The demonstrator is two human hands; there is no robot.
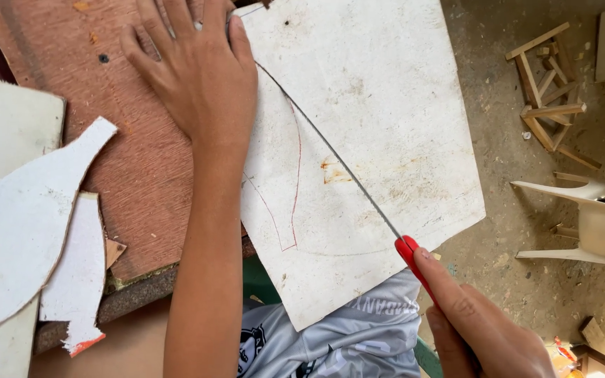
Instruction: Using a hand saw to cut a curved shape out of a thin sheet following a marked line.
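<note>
On the bench: my left hand (201,73) flat, pinning white board (379,126); right hand (481,329) gripping red-handled saw (358,185), traced outline (285,189) partly cut.

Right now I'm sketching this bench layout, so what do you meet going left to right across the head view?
White cut-out pieces → brown plywood board → left hand → white sheet → red-handled saw blade in right hand → small wooden frame → white plastic chair.

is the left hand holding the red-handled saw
No, the right hand grips the red-handled saw; the left hand presses flat on the white board.
</note>
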